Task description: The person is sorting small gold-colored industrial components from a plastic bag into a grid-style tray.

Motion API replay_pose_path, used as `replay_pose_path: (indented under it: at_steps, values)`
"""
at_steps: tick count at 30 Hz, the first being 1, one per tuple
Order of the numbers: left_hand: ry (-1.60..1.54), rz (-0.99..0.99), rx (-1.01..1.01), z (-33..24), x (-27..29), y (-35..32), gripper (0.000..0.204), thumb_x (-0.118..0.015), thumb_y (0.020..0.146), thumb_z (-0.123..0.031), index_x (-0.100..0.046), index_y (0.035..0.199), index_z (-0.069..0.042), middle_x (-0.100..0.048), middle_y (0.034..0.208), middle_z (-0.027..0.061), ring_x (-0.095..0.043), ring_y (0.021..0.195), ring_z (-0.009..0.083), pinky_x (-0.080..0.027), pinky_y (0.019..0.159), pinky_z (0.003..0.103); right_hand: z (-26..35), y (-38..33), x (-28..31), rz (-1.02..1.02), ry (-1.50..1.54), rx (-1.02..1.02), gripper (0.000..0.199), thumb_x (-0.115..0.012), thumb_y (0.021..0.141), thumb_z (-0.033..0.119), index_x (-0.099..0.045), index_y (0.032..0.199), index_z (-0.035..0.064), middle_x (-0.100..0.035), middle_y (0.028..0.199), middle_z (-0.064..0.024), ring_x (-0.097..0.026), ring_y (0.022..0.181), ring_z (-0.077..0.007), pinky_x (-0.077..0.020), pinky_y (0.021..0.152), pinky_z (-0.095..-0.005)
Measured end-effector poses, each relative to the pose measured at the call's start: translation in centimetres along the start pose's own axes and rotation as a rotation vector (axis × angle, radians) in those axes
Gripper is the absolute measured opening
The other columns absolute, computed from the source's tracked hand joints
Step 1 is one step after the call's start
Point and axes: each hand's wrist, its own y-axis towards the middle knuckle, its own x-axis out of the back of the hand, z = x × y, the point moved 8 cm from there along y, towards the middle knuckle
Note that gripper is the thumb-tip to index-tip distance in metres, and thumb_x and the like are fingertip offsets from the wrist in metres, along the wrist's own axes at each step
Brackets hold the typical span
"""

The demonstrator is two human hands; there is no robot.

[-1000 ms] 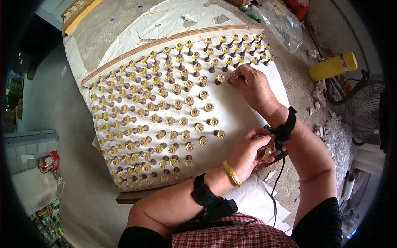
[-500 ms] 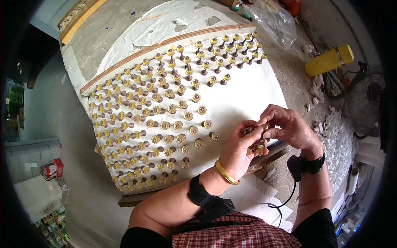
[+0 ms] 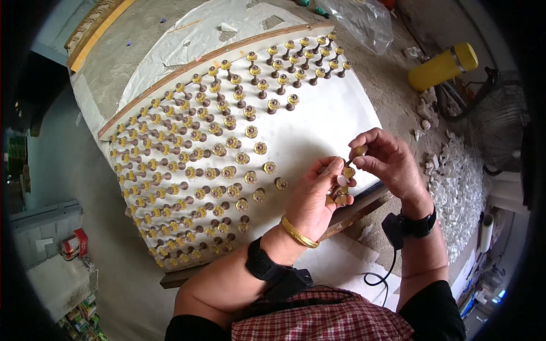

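My left hand [image 3: 311, 196] is closed around several small knobs [image 3: 341, 199] with faceted yellow tops, held in the palm and fingers. A pale round face of one shows between the thumb and fingers. Just to the right, my right hand [image 3: 389, 165] pinches a single yellow knob [image 3: 361, 150] between thumb and fingertips. Both hands hover over the near right part of a white board [image 3: 324, 128]. On it stand many matching knobs [image 3: 251, 132] in rows, yellow tops up on dark brown stems.
A wooden strip [image 3: 227, 57] runs along the board's far edge. To the right are a yellow bottle [image 3: 443, 67], a black fan [image 3: 497, 125] and a heap of whitish pieces [image 3: 458, 199]. Clear plastic sheeting [image 3: 361, 23] lies at the far right.
My right hand has drawn slightly away from the left, a knob now showing between its fingertips. The view has shifted, so the board sits a little further left.
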Motion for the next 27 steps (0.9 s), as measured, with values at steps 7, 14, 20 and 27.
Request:
replay_pose_path:
  at_steps: [7, 14, 20, 27]
  values:
    - [-0.062, -0.05, -0.02, -0.3, 0.4, -0.1, 0.018, -0.056, 0.097, -0.028, -0.058, 0.103, -0.012, -0.065, 0.094, 0.0047, -0.063, 0.085, 0.016, -0.049, 0.067, 0.031, 2.1, 4.5, 1.2, -0.275, -0.331, 0.206, 0.018, -0.064, 0.089, 0.0, -0.06, 0.106, -0.0005, -0.066, 0.093, -0.004, -0.064, 0.09, -0.011, -0.0532, 0.08, -0.0256]
    - [-0.08, -0.038, 0.016, 0.0, 0.7, 0.1, 0.018, -0.054, 0.098, -0.028, -0.06, 0.1, -0.011, -0.065, 0.093, 0.0046, -0.063, 0.085, 0.0173, -0.05, 0.069, 0.033, 4.1, 9.3, -2.3, -0.247, -0.823, 0.459, 0.015, -0.06, 0.087, 0.007, -0.062, 0.101, 0.0022, -0.067, 0.089, -0.016, -0.066, 0.08, -0.0326, -0.053, 0.073, -0.0384]
    - [-0.103, -0.055, 0.016, 0.2, 0.6, -0.1, 0.018, -0.054, 0.098, -0.027, -0.06, 0.102, -0.011, -0.064, 0.093, 0.0041, -0.063, 0.085, 0.0169, -0.05, 0.07, 0.033, 3.6, 10.4, -3.6, -0.151, -0.942, 0.498, 0.015, -0.057, 0.087, 0.006, -0.062, 0.099, 0.0004, -0.066, 0.091, -0.0181, -0.065, 0.083, -0.0372, -0.0527, 0.076, -0.0423]
    - [-0.126, -0.057, -0.01, 0.6, 1.0, 0.2, 0.021, -0.052, 0.098, -0.027, -0.059, 0.108, -0.01, -0.065, 0.096, 0.0038, -0.063, 0.087, 0.0173, -0.05, 0.072, 0.033, 3.0, 10.9, -3.7, -0.143, -1.04, 0.417, 0.018, -0.057, 0.086, 0.005, -0.062, 0.102, 0.001, -0.065, 0.091, -0.0179, -0.064, 0.084, -0.0373, -0.0525, 0.076, -0.0437]
